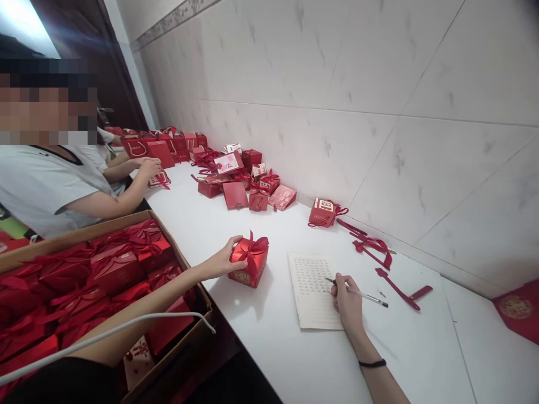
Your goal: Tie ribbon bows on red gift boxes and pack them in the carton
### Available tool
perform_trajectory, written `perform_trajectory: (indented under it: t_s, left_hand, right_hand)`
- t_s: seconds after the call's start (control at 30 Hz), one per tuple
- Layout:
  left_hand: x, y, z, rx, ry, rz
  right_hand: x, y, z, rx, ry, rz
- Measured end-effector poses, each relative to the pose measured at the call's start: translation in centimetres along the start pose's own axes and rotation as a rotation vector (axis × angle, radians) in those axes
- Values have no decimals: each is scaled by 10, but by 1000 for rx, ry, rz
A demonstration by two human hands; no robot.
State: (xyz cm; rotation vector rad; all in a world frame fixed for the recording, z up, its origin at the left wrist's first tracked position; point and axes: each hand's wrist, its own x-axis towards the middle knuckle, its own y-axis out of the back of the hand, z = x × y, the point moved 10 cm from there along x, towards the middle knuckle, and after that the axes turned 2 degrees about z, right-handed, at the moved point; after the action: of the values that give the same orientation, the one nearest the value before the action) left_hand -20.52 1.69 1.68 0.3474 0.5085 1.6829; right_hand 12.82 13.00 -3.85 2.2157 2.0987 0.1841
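My left hand (226,259) grips a small red gift box (251,268) by its left side, thumb in front and fingers behind. The box sits upright on the white table (269,348), with a dark red ribbon bow on top. In my right hand (347,300) is a pen (366,296), its tip over a sheet of lined paper (315,308). Rows of handwriting cover the upper part of that sheet. The hand rests at the paper's right edge, a black band around its wrist.
A cardboard carton (185,261) full of red gift boxes stands left of the table. More boxes (258,197) are heaped by the tiled wall, with one box (323,213) apart. Loose ribbons (398,289) lie at right. A white cable (138,318) crosses the carton. A co-worker (54,185) handles a box.
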Motion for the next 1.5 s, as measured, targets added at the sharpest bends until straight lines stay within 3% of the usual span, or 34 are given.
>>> perform_trajectory:
  t_s: [0.2, 0.4, 0.57, 0.73, 0.9, 0.97, 1.1, 1.27, 1.37, 1.5]
  left_hand:
    - [-4, -13, 11, -165, -135, -162]
    - [-3, 11, 11, -39, -126, 107]
    - [-21, 19, 39, 130, -263, 228]
    - [-26, 5, 62, 319, -289, 185]
    - [-17, -30, 57, 477, -178, -24]
    - [-16, -29, 54, 442, -168, -42]
    - [-23, 19, 30, 167, -76, 28]
    - [-74, 102, -44, -550, 205, 115]
    - [-121, 146, -91, -854, 292, 335]
    - [-182, 185, -134, -919, 342, 656]
  right_hand:
    - [-5, -10, -6, 50, 15, -95]
    - [-7, -15, -4, 28, 8, -138]
    - [-9, -19, -4, -34, 15, -168]
    - [-10, -23, -6, -113, 55, -197]
    - [-13, -22, -7, -182, 69, -210]
    - [-14, -19, -6, -213, 70, -210]
    - [-14, -16, -1, -290, 77, -226]
    - [-13, -15, 4, -385, 43, -267]
    - [-14, -16, 5, -443, 22, -293]
    - [-13, -15, 6, -519, -17, -309]
